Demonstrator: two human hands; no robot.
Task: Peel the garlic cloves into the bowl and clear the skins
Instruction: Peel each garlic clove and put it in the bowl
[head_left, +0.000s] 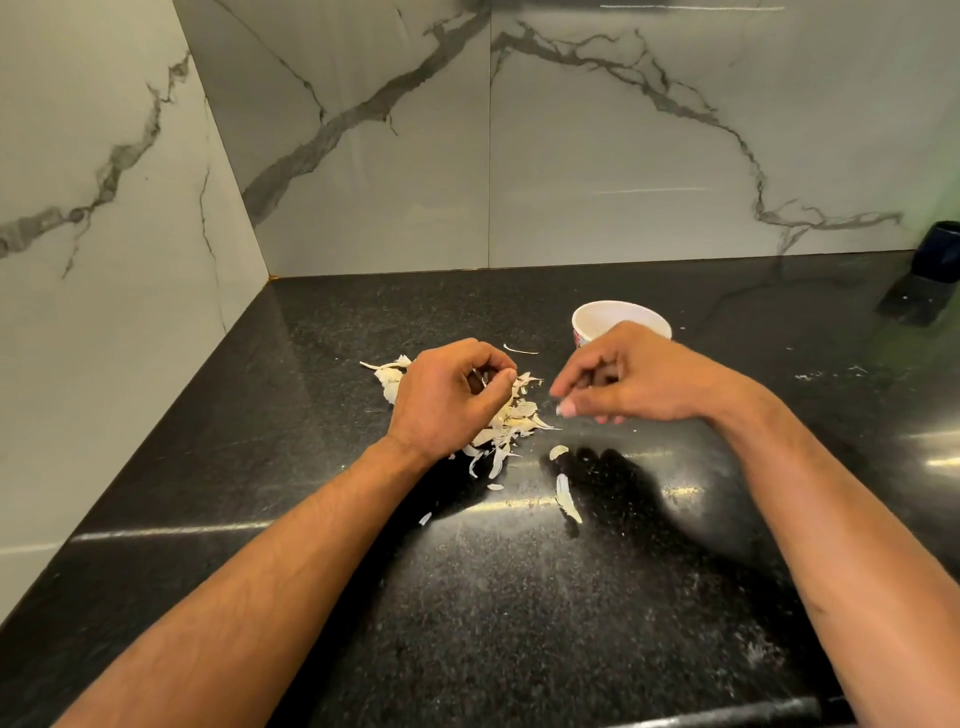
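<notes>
A: Any brand, label or writing to read?

B: None legible. Only a strip of red and blue pattern low on the outer wall of the white bowl (605, 317), too small to make out as letters.

A: And the bowl's place?

B: On the black speckled countertop (467, 597), toward the back, right of centre, partly hidden behind the right hand (639, 376). Contents not visible from here.

A: State of the hands?

B: Held apart, a clear gap between them, both just above the counter. Left hand (449, 400) curled, thumb and fingertips pinched together over the pile of garlic skins (511, 418); something small and pale seemingly caught in the pinch, but too blurred to name. Right hand loosely curled, fingers bent downward, motion-blurred; whether holding anything, impossible to tell.

A: Position of the skins?

B: Heaped under and just right of the left hand, some poking out to its left. More loose pieces scattered nearer the viewer: one small curled piece (558, 452), one long strip (567, 501), one thin sliver (519, 349) lying between the hands and the bowl.

A: Anything else around?

B: Grey-veined marble wall tiles (623, 156) at the back and left, meeting in a corner. A dark blue cup-like container (940, 249) at the far right edge against the wall. White specks dusted over the counter on the right.

A: Anything blocking the view?

B: Left hand covering much of the pile, right hand covering the bowl's near rim.
</notes>
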